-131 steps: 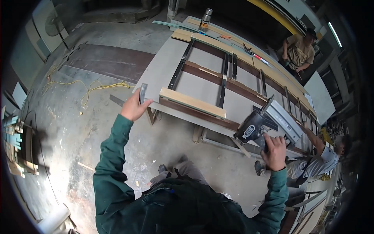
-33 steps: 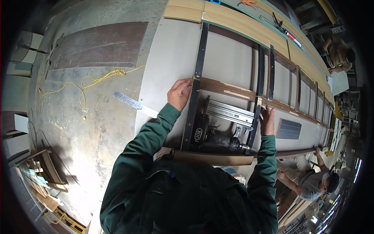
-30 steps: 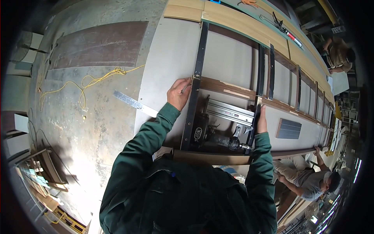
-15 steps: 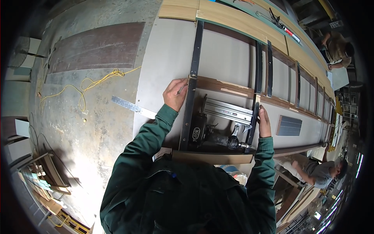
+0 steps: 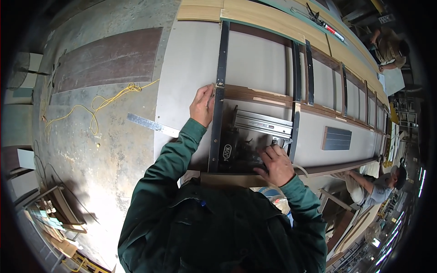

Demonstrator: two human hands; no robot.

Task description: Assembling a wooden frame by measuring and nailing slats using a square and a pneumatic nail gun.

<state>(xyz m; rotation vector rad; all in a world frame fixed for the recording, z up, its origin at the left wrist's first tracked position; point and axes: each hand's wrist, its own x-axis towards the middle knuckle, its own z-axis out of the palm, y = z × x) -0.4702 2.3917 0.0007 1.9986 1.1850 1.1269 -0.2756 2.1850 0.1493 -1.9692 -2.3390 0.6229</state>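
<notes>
A long frame of dark wooden bars and black strips (image 5: 220, 68) lies before me. My left hand (image 5: 202, 105) is closed against the outer side of its left end strip, where the middle bar (image 5: 255, 96) meets it; the fingertips are partly hidden. Inside the near left bay rests a nail gun (image 5: 264, 123) with a silver magazine and black body. Over its handle end is my right hand (image 5: 276, 164), fingers bent and thumb apart, the palm facing down. This hand covers much of the handle, and no closed grip shows.
A metal ruler (image 5: 152, 124) juts past the white panel (image 5: 189, 54) at left. A grey-faced block (image 5: 337, 138) lies in another bay. Yellow cord (image 5: 93, 111) and a brown board (image 5: 109, 61) are on the floor. Two people (image 5: 387, 48) work at right. A caulking gun (image 5: 325, 23) lies at the back.
My right hand has left the second black strip and come down and left over the nail gun's handle. The left hand stays at the end strip. The whole view has shifted slightly.
</notes>
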